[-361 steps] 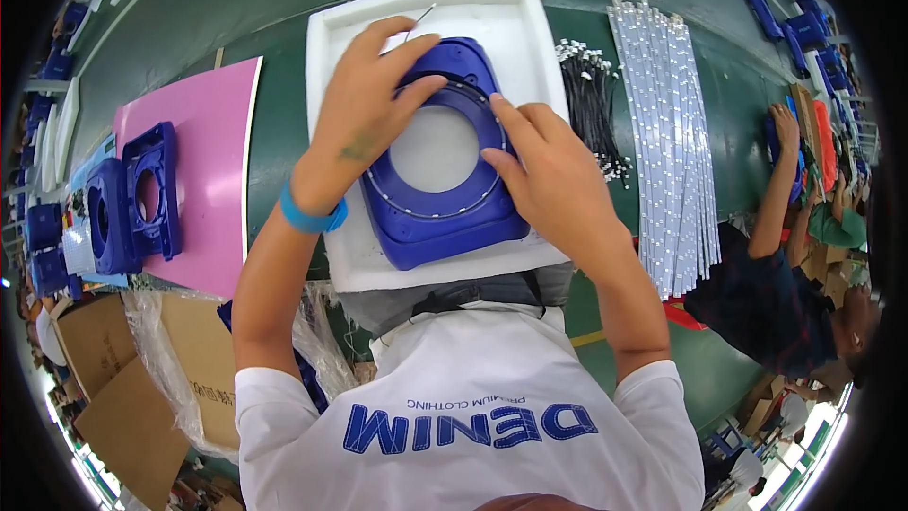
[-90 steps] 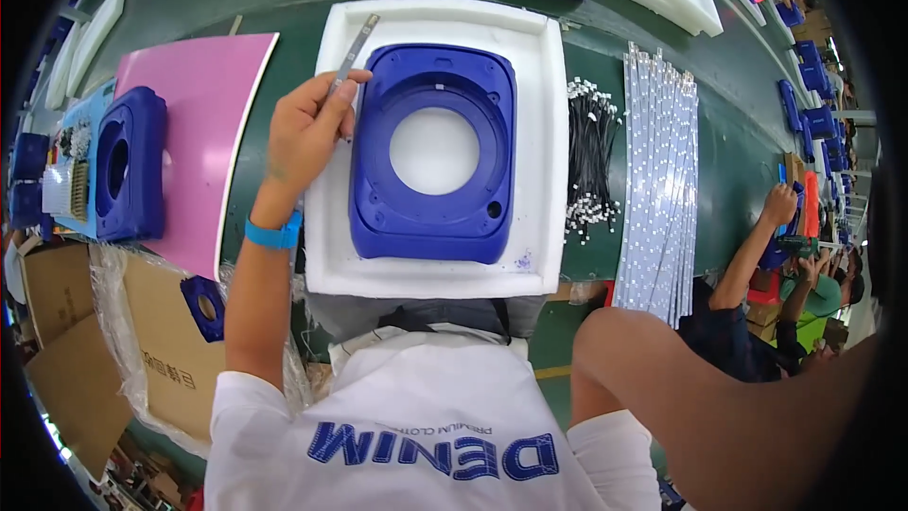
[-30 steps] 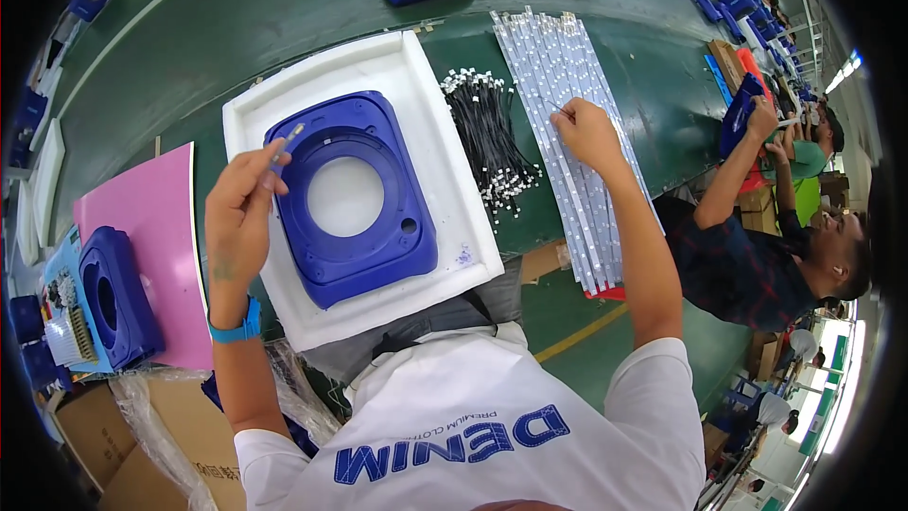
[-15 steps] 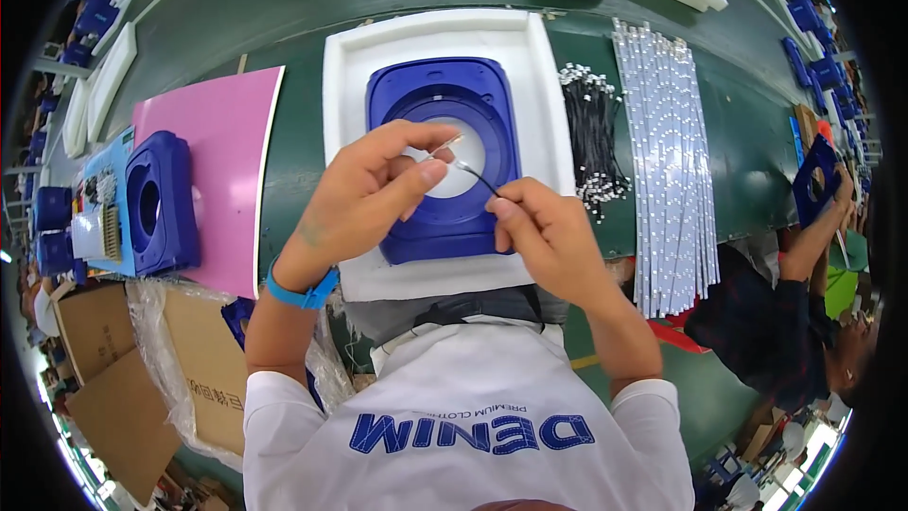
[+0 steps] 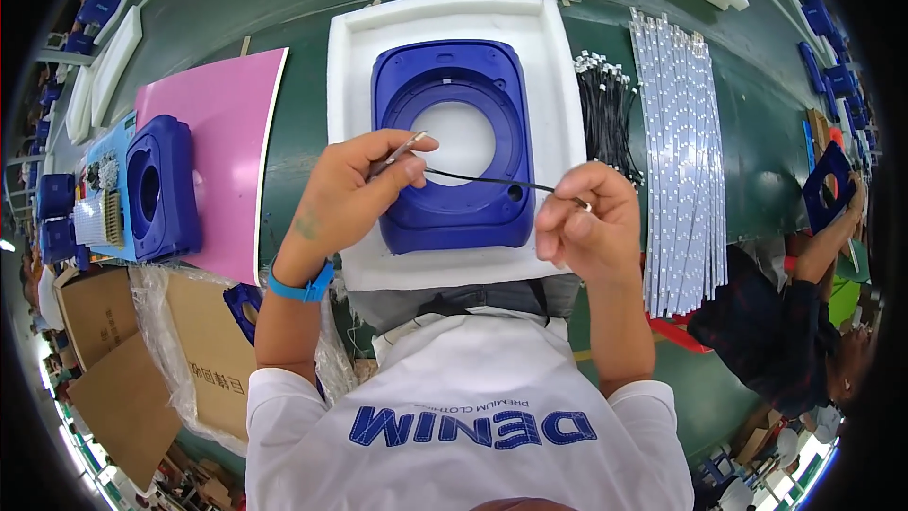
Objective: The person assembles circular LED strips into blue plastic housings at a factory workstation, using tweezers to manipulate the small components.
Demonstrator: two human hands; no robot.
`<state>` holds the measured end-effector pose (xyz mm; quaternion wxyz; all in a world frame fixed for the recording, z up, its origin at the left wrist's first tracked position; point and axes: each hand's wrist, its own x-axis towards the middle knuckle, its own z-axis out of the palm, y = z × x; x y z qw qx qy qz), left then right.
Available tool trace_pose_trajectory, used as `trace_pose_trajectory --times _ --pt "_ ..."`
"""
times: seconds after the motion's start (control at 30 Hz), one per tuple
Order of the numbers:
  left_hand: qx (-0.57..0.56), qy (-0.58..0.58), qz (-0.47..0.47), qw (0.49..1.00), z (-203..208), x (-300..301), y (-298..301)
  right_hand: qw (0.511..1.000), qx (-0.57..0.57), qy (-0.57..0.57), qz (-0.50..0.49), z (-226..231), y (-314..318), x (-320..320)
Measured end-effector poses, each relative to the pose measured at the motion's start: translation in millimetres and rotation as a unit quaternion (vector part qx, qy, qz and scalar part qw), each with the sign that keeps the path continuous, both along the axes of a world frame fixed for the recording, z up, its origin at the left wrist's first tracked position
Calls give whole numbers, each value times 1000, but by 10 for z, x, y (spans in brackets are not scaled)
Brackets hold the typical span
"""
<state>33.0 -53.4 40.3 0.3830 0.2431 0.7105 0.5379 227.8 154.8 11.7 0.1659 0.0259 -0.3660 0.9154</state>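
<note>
My left hand (image 5: 352, 187) pinches a thin silvery-white strip (image 5: 405, 148) between thumb and fingertips, most of it hidden by the fingers. From there a black cable (image 5: 487, 179) runs across to my right hand (image 5: 602, 220), whose fingers are closed on its other end, near a small white connector (image 5: 584, 205). Both hands are over a blue plastic housing (image 5: 452, 238) with a large round opening. It lies flat in a white foam tray (image 5: 346, 66).
Right of the tray lie a bundle of black cables with white connectors (image 5: 607, 114) and many white LED strips (image 5: 679, 170). A pink sheet (image 5: 227, 147) and another blue housing (image 5: 168, 194) are at left. A co-worker (image 5: 780, 331) sits at right, holding a blue part.
My right hand has moved right and drawn the black cable out nearly straight. My left hand still pinches the strip. The view has shifted slightly.
</note>
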Motion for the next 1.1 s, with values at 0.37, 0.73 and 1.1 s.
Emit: trace_pose_trajectory --times 0.37,0.73,1.1 --pt "52 55 3 997 90 -57 -54 970 147 -190 -38 177 -139 -238" --pt "178 -6 -30 984 127 206 93 903 380 -159 -118 196 -336 -405" --pt "182 187 -13 965 -60 203 104 879 413 -162 -175 199 -432 -445"
